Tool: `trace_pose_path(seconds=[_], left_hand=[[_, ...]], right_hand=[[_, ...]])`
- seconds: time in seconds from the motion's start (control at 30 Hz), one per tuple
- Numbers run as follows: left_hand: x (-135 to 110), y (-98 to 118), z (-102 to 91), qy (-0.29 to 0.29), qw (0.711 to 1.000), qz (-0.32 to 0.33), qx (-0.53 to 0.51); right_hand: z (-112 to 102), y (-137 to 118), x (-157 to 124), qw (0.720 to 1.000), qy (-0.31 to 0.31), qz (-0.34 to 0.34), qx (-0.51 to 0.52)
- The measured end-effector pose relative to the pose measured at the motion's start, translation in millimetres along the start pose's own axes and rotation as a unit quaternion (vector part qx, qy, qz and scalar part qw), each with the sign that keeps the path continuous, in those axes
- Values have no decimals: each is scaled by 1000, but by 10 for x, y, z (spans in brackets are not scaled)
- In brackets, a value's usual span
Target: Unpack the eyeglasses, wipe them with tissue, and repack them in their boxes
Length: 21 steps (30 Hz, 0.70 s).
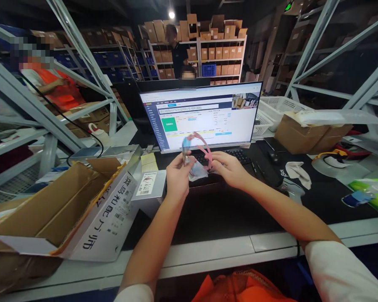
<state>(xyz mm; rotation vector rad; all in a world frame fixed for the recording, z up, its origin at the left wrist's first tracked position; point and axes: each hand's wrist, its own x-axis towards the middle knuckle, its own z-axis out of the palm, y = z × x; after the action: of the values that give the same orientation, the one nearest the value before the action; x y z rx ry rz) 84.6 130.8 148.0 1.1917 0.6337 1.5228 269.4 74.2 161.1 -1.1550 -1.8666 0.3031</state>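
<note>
My left hand (178,172) and my right hand (227,165) meet just above the black keyboard (236,156), in front of the monitor (201,115). Together they hold a pair of pink-framed glasses (199,147) with bluish lenses. The left fingers pinch one lens side; the right fingers are wrapped round the pink arm. A small clear plastic bag (198,171) hangs between the hands under the glasses.
An open cardboard box with printed white flap (82,214) lies at left, a small labelled carton (149,184) beside it. At right are a brown box (305,134), white baskets (277,105), a cloth (297,172), a mouse (273,156). People stand by the far shelves.
</note>
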Motion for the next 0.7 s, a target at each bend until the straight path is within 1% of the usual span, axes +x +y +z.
trace_pose_path(seconds=[0.03, 0.07, 0.1, 0.13, 0.17, 0.2, 0.27, 0.3, 0.33, 0.4, 0.5, 0.57, 0.63, 0.7], left_hand=[[13, 25, -7, 26, 999, 8, -18], [26, 50, -14, 52, 998, 27, -31], [36, 76, -19, 75, 995, 57, -41], [42, 102, -22, 96, 990, 92, -45], [44, 126, -23, 112, 984, 128, -43], [43, 149, -22, 124, 979, 159, -37], [32, 184, -20, 138, 969, 202, -21], [26, 195, -21, 142, 966, 215, -15], [20, 202, -25, 145, 964, 221, -9], [16, 206, -39, 149, 963, 223, 2], [21, 204, -62, 153, 964, 219, 16], [25, 206, -63, 155, 963, 222, 14], [28, 207, -54, 156, 961, 227, 4], [30, 204, -39, 151, 962, 229, -2]], right_hand=[[68, 27, 68, 999, 26, 5, 18], [133, 49, 140, 998, 48, 27, 18], [197, 61, 215, 997, 56, 58, -1], [262, 59, 292, 994, 42, 89, -38], [329, 42, 370, 989, 8, 116, -90], [396, 12, 445, 979, -46, 133, -149], [517, -66, 584, 947, -152, 143, -245], [563, -102, 645, 933, -187, 145, -271], [594, -128, 695, 923, -210, 150, -286], [602, -141, 759, 916, -229, 162, -288], [476, -83, 748, 918, -214, 176, -283], [289, -28, 697, 922, -185, 187, -283], [-17, 11, 641, 925, -152, 196, -287], [-461, 16, 582, 930, -104, 204, -287]])
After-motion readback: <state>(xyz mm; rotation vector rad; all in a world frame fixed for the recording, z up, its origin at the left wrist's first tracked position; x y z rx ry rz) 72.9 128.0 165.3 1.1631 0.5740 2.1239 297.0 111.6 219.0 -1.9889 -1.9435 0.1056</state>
